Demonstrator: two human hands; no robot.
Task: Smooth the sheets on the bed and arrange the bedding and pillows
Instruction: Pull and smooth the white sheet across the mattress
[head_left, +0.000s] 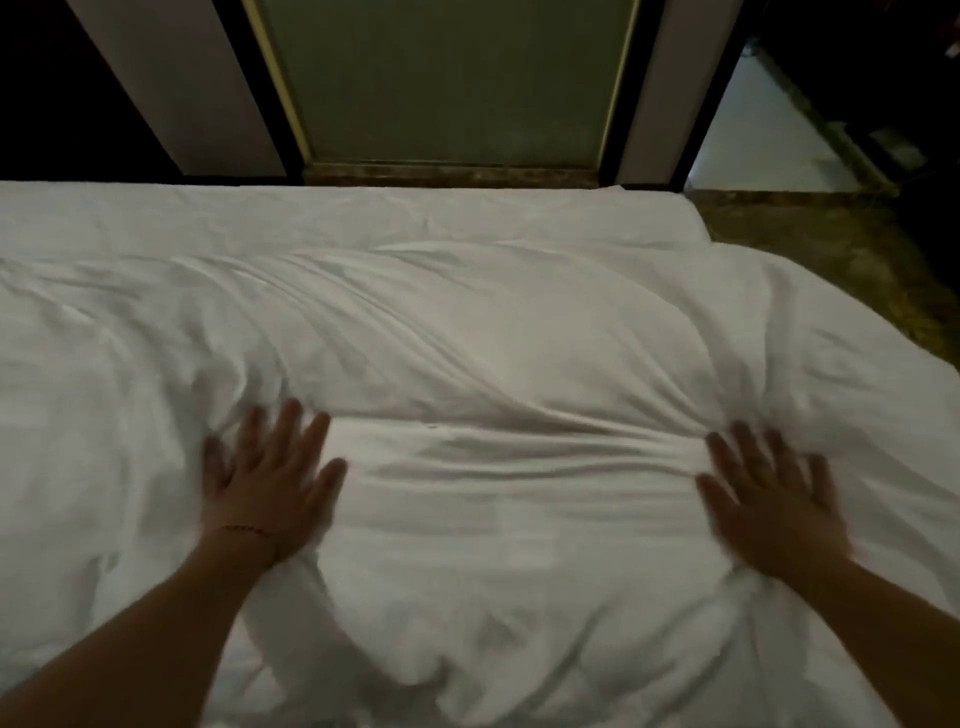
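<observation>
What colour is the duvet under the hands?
Plain white, with no pattern; the duvet shows best in the head view, the only one here.

The person is showing two bare forearms with no sleeves in view and is wearing a thin beaded bracelet (244, 530) around the left wrist.

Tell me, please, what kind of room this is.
Probably a bedroom, perhaps a hotel room: both hands, left hand and right hand, press a white duvet on a bed; a frosted glass door stands beyond.

Duvet (493, 338) on bed (311, 213)
</observation>
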